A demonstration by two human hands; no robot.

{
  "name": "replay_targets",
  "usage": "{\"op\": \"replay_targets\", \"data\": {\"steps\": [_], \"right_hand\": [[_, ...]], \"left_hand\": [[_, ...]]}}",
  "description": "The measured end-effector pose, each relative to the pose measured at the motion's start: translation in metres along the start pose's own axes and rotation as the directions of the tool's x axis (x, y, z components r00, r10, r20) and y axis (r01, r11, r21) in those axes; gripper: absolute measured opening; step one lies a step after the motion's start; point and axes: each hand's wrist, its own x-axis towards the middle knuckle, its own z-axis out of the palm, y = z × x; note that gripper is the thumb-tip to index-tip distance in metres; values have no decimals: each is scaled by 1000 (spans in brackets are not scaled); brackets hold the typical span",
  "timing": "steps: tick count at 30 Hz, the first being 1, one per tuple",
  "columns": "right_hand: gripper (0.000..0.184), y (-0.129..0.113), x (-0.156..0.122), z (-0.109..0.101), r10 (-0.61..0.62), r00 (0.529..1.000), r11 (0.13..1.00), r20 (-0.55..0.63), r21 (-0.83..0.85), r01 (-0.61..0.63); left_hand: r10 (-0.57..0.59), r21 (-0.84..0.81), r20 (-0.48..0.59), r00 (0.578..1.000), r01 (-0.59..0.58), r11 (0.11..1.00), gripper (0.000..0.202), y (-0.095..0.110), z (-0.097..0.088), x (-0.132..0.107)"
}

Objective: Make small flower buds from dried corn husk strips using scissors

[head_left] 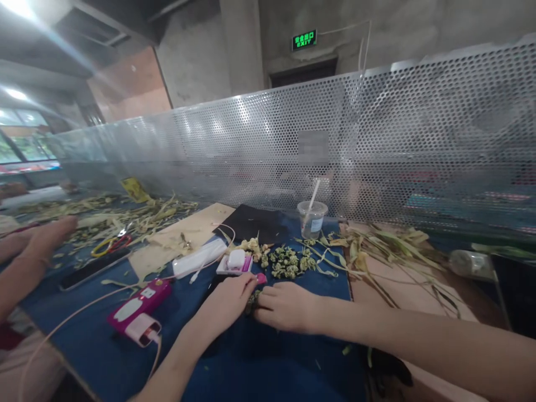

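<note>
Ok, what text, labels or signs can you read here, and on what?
"EXIT" on the green sign over the doorway; Chinese characters above it too small to read.
Plastic cup label: too small to read.
Magenta power bank's white label: blurred.
Yellow card, far left: unreadable.
Patch on perforated screen: blurred out.
Green bud between left hand and right hand: no text.

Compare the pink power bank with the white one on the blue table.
The pink power bank is magenta with a white label; the white power bank is plain. The pink power bank lies nearer the camera, the white power bank farther back by the cardboard. Both lie flat on the blue table, each with a cable, untouched by the left hand and right hand, which pinch a green bud.
</note>
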Motion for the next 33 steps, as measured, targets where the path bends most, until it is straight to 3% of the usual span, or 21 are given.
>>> {"op": "replay_targets", "data": {"steps": [2, 4, 7, 9, 16, 22, 26, 29, 33], "right_hand": [[22, -1, -1, -3, 46, 999, 996, 1, 81, -46], [26, 8, -9, -10, 174, 985, 970, -3, 172, -171], [27, 32, -26, -18, 428, 904, 879, -9, 234, -415], [26, 48, -36, -21, 504, 864, 832, 9, 262, -489], [32, 67, -33, -20, 484, 848, 814, 217, 243, -527], [19, 67, -24, -9, 417, 864, 886, 282, 86, -456], [13, 69, -24, -6, 398, 862, 897, 314, 62, -437], [16, 74, -28, -9, 421, 847, 850, 323, 183, -493], [17, 89, -31, -21, 511, 797, 676, 321, 423, -604]], "left_hand": [[-27, 27, -21, 999, 28, 999, 42, 4, 0, -1], [-42, 56, -45, 998, 44, 997, 44, 5, 2, -3], [-46, 109, -84, 995, 55, 993, 47, 4, 6, -5], [-26, 143, -84, 996, 37, 989, 53, 3, 9, -6], [86, 214, -53, 995, -73, 974, 56, 8, 18, -8], [143, 273, -90, 986, -114, 955, 40, 7, 22, -5], [169, 272, -63, 984, -146, 951, 46, 9, 22, -10], [169, 313, -41, 985, -147, 938, 55, 10, 23, -13], [171, 370, -43, 984, -143, 918, 42, 7, 22, -14]]}}
